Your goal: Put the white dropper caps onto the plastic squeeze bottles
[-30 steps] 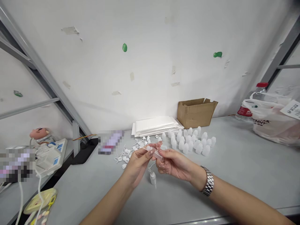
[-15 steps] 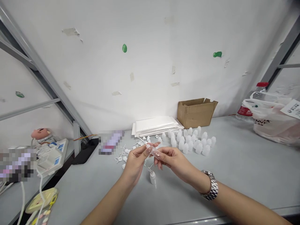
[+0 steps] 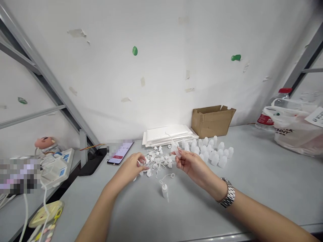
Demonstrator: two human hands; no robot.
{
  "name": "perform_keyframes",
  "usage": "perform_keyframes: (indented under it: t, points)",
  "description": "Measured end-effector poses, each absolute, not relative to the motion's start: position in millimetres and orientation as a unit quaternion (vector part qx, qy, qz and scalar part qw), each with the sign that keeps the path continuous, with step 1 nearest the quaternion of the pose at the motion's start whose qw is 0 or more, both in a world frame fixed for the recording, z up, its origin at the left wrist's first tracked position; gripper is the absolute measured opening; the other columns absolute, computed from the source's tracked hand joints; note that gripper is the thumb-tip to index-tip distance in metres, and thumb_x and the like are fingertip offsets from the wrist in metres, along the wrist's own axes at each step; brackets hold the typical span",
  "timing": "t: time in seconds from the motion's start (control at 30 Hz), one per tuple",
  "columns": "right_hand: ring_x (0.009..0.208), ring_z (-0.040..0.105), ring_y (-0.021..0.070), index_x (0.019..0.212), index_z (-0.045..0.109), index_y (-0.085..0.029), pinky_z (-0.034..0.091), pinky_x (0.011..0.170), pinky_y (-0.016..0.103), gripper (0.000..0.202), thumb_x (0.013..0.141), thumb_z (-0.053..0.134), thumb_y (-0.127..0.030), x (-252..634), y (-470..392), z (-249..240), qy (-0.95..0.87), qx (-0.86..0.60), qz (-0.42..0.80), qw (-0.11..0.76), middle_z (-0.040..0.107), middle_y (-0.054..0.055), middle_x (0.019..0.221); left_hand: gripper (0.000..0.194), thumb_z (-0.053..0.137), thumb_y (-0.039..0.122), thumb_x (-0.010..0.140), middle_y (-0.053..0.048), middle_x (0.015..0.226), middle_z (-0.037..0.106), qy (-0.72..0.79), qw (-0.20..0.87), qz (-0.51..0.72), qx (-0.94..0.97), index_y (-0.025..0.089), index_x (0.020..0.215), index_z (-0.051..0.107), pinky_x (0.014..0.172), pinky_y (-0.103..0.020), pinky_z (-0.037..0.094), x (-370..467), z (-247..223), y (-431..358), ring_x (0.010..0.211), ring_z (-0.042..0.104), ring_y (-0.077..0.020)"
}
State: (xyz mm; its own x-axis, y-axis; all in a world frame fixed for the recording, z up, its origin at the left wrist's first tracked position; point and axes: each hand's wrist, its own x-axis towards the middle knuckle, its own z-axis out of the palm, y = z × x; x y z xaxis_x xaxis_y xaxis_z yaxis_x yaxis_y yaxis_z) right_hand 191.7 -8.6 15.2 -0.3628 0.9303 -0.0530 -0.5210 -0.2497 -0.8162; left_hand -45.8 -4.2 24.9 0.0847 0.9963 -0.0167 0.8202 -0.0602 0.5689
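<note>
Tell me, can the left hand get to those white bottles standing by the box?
Probably not straight across: the right hand, holding another bottle, is between the left hand and the standing bottles. Going around might work.

From my station, my left hand [image 3: 135,166] hovers beyond and left of the small white bottle [image 3: 165,191], its back showing, thumb and fingers parted; my right hand [image 3: 190,163] is raised beyond and right of it, fingertips closed in a pinch, both forearms slanting in from either side
</note>
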Motion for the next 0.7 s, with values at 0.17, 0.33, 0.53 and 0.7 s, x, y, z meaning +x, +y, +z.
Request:
perform_keyframes:
  t: [0.17,0.33,0.53,0.7]
  points:
    - [0.053,0.044,0.0063,0.076,0.067,-0.012,0.037,0.058,0.022,0.026,0.071,0.066,-0.037,190,-9,14,-0.363,-0.289,0.745,0.480,0.053,-0.002,0.059,0.015,0.060,0.027,0.060,0.000,0.082,0.058,0.607,0.252,0.119,0.744,0.022,0.074,0.057,0.066,-0.026,0.039,-48,25,-10,0.079,0.055,-0.0188]
    - [0.053,0.044,0.0067,0.069,0.065,-0.013,0.037,0.058,0.023,0.024,0.071,0.066,-0.037,188,-10,11,-0.366,-0.291,0.745,0.475,0.054,-0.001,0.060,0.011,0.061,0.025,0.059,-0.001,0.076,0.057,0.599,0.228,0.128,0.757,0.021,0.066,0.054,0.064,-0.026,0.037,-40,12,-5,0.074,0.053,-0.0197]
    - [0.053,0.046,0.0072,0.070,0.065,-0.012,0.037,0.057,0.023,0.023,0.072,0.066,-0.036,187,-10,8,-0.371,-0.288,0.746,0.473,0.055,-0.001,0.058,0.015,0.059,0.029,0.063,0.000,0.075,0.059,0.610,0.226,0.182,0.738,0.022,0.074,0.054,0.058,-0.025,0.034,-33,7,-2,0.070,0.053,-0.0183]
    - [0.053,0.046,0.0072,0.071,0.064,-0.013,0.036,0.057,0.023,0.022,0.073,0.065,-0.035,188,-12,9,-0.375,-0.284,0.746,0.472,0.056,-0.001,0.060,0.017,0.055,0.033,0.068,0.001,0.074,0.059,0.624,0.209,0.222,0.719,0.023,0.081,0.053,0.058,-0.024,0.035,-33,8,2,0.065,0.053,-0.0166]
